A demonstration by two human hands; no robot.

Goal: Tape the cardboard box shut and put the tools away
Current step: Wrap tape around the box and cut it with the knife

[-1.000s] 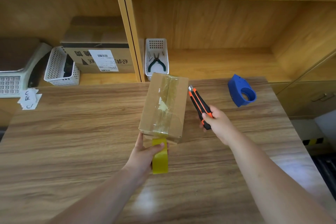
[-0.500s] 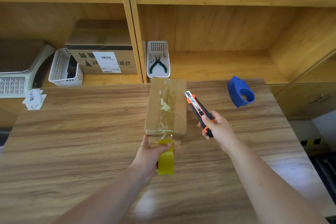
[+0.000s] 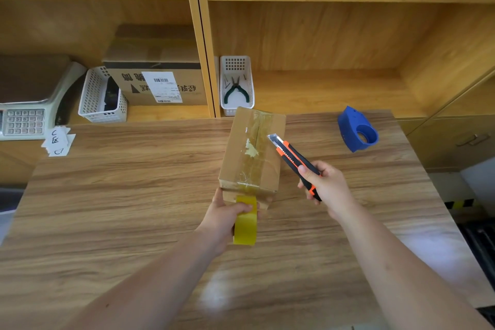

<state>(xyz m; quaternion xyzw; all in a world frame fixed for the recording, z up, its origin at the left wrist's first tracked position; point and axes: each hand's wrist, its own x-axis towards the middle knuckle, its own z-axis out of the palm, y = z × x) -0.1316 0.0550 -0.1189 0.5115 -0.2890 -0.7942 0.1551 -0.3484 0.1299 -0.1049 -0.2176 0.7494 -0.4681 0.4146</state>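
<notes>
The box [image 3: 251, 147] stands on the bench [image 3: 134, 195] near its far edge, its long side running twelve to six. At its six o'clock end the left hand [image 3: 225, 217] holds the tape roll [image 3: 245, 225] against it. At three o'clock, just beside the box, the right hand [image 3: 326, 185] holds the knife [image 3: 292, 158], blade end over the box's right edge and pointing to eleven. The dispenser [image 3: 357, 132] sits on the bench at two o'clock, well apart.

Behind the bench runs a shelf [image 3: 321, 91]. At twelve o'clock on it is a basket [image 3: 237, 110] with pliers [image 3: 235, 88] inside. At ten, past the upright, sits a carton [image 3: 158, 80], with a second basket [image 3: 101, 96] to its left, then a scale [image 3: 24, 104]. Paper slips [image 3: 57, 140] lie at nine, by the bench's far left corner.
</notes>
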